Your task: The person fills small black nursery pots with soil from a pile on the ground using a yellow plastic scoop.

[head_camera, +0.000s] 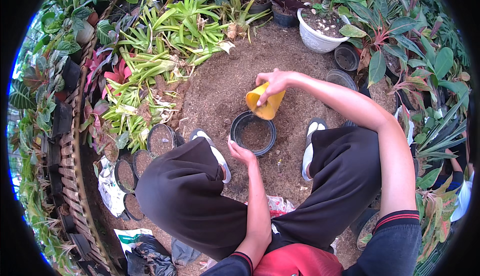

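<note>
My right hand [273,84] grips a yellow plastic cup [275,103] by its rim, with the thumb at its opening. The cup is tilted over the far edge of a round black plastic pot [234,126], which has brown soil [256,135] inside. Against the near left side of that pot rests my left hand [242,153], palm towards the wall and fingers extended. The pot stands on loose brown soil between my feet. Whether soil is leaving the cup cannot be told.
Cut green strappy plants [187,24] lie at the upper left. Soil-filled black pots [161,141] stand near my left knee. A white planter [320,41] and a black pot [346,57] are at the upper right. Leafy plants [405,43] line the right side; a slatted wooden edge [77,152] curves along the left.
</note>
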Demonstrator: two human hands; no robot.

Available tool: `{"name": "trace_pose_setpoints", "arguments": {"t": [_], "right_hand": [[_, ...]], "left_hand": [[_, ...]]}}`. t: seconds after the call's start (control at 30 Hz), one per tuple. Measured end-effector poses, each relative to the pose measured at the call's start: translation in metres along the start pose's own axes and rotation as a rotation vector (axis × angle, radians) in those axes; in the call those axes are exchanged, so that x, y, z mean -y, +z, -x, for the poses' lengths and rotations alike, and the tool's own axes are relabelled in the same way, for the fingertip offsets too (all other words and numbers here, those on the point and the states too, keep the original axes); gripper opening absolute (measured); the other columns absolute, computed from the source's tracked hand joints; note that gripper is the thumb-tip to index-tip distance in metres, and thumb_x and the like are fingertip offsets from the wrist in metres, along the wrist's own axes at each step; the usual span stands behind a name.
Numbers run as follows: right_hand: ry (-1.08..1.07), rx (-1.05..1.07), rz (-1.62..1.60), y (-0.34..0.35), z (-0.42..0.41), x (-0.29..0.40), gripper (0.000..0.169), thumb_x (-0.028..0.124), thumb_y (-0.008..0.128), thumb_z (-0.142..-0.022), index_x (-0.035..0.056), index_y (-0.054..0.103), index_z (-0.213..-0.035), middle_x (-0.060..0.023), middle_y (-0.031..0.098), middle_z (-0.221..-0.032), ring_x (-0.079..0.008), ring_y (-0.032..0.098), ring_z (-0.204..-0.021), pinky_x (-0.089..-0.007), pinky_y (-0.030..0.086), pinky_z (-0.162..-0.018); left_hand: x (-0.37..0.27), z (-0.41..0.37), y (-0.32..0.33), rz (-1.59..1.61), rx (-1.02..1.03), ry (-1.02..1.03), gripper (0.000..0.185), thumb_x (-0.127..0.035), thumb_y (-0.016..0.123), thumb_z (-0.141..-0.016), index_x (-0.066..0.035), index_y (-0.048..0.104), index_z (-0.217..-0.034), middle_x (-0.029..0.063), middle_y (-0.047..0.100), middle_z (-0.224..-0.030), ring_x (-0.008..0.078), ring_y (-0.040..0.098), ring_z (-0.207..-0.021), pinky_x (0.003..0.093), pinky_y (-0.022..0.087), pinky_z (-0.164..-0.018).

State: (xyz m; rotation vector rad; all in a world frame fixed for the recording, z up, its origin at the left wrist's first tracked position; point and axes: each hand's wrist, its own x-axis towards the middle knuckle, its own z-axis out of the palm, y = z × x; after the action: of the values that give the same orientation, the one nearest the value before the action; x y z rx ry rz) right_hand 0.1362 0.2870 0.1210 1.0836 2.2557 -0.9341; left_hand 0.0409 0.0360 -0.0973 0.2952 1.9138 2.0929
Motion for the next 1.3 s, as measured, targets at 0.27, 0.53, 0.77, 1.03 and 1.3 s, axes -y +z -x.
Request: {"name": "trace_pose_setpoints", "arguments": {"t": [0.27, 0.53, 0.77, 1.03, 1.3], "right_hand": [[0.482, 0.043, 0.225, 0.04, -0.018, -0.079, 0.111, 0.08, 0.066, -0.073, 0.0117, 0.03, -0.154, -0.0327, 0.035, -0.15, -0.0454, 0.046, -0.134, -0.055, 0.039, -0.11], [0.648, 0.046, -0.309, 0.111, -0.018, -0.081, 0.109, 0.077, 0.055, -0.085, 0.0131, 0.006, -0.159, -0.024, 0.033, -0.154, -0.0394, 0.047, -0.134, -0.0548, 0.052, -0.091], [0.498, 0.223, -0.522, 0.085, -0.008, -0.104, 0.093, 0.065, 0.07, -0.082, 0.0136, 0.026, -0.146, -0.0172, 0.044, -0.144, -0.0303, 0.057, -0.119, -0.0418, 0.055, -0.08], [0.187, 0.354, -0.585, 0.021, 0.018, -0.104, 0.109, 0.049, 0.088, -0.07, 0.0161, 0.025, -0.152, -0.0171, 0.034, -0.156, -0.032, 0.042, -0.14, -0.049, 0.043, -0.109], [0.048, 0.192, -0.148, 0.012, 0.024, -0.031, 0.117, 0.076, 0.077, -0.068, 0.01, 0.027, -0.151, -0.025, 0.047, -0.143, -0.0369, 0.051, -0.131, -0.0487, 0.048, -0.1]], "left_hand": [[0.005, -0.005, -0.002, 0.012, -0.042, 0.01, 0.044, -0.025, 0.039, -0.107, 0.007, 0.062, -0.126, 0.0185, 0.067, -0.122, 0.0283, 0.064, -0.111, 0.0403, 0.046, -0.102], [-0.007, -0.002, -0.003, 0.011, -0.016, -0.042, 0.045, -0.027, 0.04, -0.107, 0.005, 0.059, -0.131, 0.0138, 0.065, -0.127, 0.0241, 0.061, -0.115, 0.0381, 0.044, -0.105], [-0.007, 0.001, -0.002, 0.006, -0.014, -0.061, 0.045, -0.028, 0.04, -0.107, 0.005, 0.059, -0.131, 0.0139, 0.065, -0.127, 0.0243, 0.061, -0.115, 0.0381, 0.044, -0.105], [-0.008, 0.003, 0.003, -0.017, -0.068, -0.004, 0.044, -0.027, 0.039, -0.108, 0.005, 0.063, -0.126, 0.0163, 0.069, -0.12, 0.0267, 0.064, -0.11, 0.0391, 0.047, -0.1], [-0.012, 0.0, -0.003, -0.035, -0.017, -0.058, 0.044, -0.026, 0.038, -0.107, 0.005, 0.059, -0.132, 0.0154, 0.064, -0.128, 0.0254, 0.061, -0.118, 0.0384, 0.043, -0.106]]}}
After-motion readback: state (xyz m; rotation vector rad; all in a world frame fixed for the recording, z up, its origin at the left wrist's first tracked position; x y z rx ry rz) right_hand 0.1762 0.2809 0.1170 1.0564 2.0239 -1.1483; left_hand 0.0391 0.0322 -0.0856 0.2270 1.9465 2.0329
